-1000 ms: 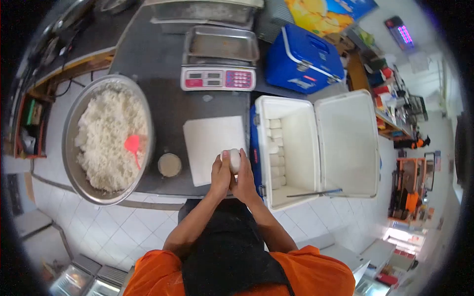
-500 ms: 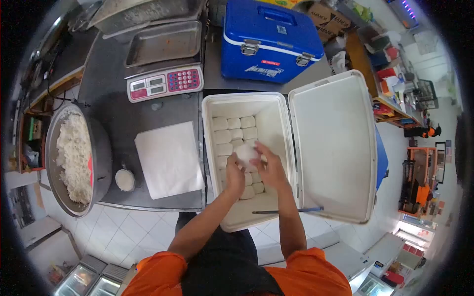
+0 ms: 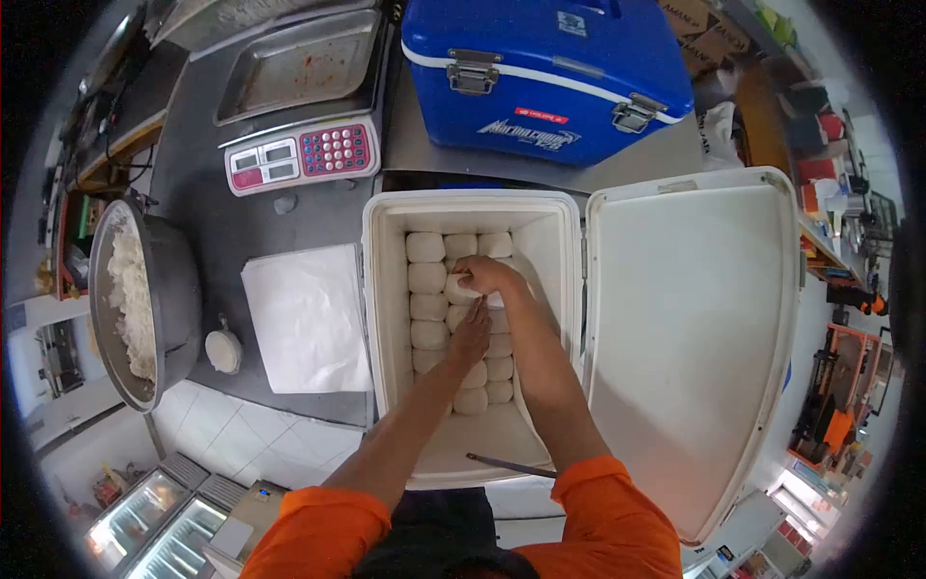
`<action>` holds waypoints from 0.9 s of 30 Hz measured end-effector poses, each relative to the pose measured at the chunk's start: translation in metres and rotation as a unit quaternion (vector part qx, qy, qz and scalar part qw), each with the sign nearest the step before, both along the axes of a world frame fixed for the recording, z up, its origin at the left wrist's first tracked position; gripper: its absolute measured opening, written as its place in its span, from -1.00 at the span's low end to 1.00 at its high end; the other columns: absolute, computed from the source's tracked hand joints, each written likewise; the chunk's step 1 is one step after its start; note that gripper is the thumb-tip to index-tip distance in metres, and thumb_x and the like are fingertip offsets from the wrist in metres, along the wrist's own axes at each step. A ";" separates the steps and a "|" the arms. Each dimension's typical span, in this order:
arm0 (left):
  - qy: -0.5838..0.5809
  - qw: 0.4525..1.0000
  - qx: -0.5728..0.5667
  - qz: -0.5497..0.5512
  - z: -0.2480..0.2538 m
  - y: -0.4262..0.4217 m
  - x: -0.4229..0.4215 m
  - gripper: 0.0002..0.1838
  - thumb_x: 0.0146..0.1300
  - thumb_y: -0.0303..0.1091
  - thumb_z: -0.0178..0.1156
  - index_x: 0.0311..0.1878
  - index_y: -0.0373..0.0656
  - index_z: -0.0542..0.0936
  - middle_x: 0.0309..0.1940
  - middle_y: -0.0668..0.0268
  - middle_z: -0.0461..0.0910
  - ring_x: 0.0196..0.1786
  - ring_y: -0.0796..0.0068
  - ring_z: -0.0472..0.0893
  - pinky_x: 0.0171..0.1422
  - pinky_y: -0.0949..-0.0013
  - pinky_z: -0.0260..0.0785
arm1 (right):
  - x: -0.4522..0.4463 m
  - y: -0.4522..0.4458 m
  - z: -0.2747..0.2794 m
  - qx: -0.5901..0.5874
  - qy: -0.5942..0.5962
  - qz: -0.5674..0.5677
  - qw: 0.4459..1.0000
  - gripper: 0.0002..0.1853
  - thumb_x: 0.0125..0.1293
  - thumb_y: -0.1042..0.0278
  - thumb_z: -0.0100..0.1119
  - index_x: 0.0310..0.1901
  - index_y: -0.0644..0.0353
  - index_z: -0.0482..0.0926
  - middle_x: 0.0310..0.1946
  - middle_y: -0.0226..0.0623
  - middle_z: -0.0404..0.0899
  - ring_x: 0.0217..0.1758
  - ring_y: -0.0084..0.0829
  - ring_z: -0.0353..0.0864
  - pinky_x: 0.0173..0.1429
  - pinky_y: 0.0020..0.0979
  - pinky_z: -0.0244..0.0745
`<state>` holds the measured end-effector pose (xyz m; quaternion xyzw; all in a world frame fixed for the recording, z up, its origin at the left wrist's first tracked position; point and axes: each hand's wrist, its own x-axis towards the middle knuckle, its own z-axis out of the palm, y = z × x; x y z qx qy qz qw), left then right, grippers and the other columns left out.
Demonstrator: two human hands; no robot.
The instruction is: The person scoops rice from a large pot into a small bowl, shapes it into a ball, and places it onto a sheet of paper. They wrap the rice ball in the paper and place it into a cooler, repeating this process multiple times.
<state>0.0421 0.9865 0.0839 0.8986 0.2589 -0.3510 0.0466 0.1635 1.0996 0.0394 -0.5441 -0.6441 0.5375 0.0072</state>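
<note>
A deep white cooler box [image 3: 482,449] stands open in front of me. Rows of rounded white packets [image 3: 428,279] lie pressed side by side in it, perhaps paper-wrapped portions. My right hand [image 3: 490,274] is down inside the box, its fingers curled over one white packet [image 3: 461,287] among the rows. Just below it, my left hand [image 3: 472,336] lies with fingers stretched out, the tips touching near that packet. My hands and forearms hide part of the rows.
Left on the dark counter are white paper sheets [image 3: 307,318], a pot of rice-like white food [image 3: 133,307], a small cup [image 3: 224,351] and a digital scale [image 3: 303,159] with a metal tray. A blue cooler [image 3: 545,92] stands behind; the white lid [image 3: 690,338] hangs open right.
Both hands have lowered into the box. The round white packet held between them above the rows is now down among the others. My view has come closer and shifted.
</note>
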 end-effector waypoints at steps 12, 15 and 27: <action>-0.032 0.999 0.002 0.035 0.000 0.017 -0.001 -0.32 0.50 0.11 -0.28 0.57 0.01 0.12 0.62 0.19 -0.13 0.64 0.07 -0.25 0.67 -0.09 -0.54 | -0.004 -0.022 0.024 0.063 -0.122 -0.089 0.986 -0.50 0.28 0.14 0.28 0.16 0.28 0.57 0.09 0.08 0.59 0.16 -0.01 0.58 0.25 -0.14 0.47; -0.045 0.991 0.121 0.043 0.001 0.012 0.001 -0.33 0.48 0.12 -0.25 0.56 0.04 0.16 0.61 0.15 -0.12 0.64 0.05 -0.24 0.66 -0.17 -0.53 | 0.006 -0.037 0.049 0.090 -0.032 -0.222 0.970 -0.51 0.29 0.07 0.29 0.10 0.28 0.60 0.03 0.04 0.63 0.13 -0.05 0.59 0.24 -0.16 0.47; -0.137 0.973 -0.090 0.163 0.073 0.010 0.015 -0.46 0.28 -0.20 0.09 0.25 -0.34 0.45 0.31 -0.19 0.29 0.41 -0.11 0.25 0.50 0.05 0.07 | -0.025 -0.085 0.278 0.211 0.067 -0.448 0.866 -0.74 0.46 0.29 0.18 0.05 0.25 0.61 -0.06 -0.30 0.67 -0.01 -0.54 0.60 0.00 -0.50 0.54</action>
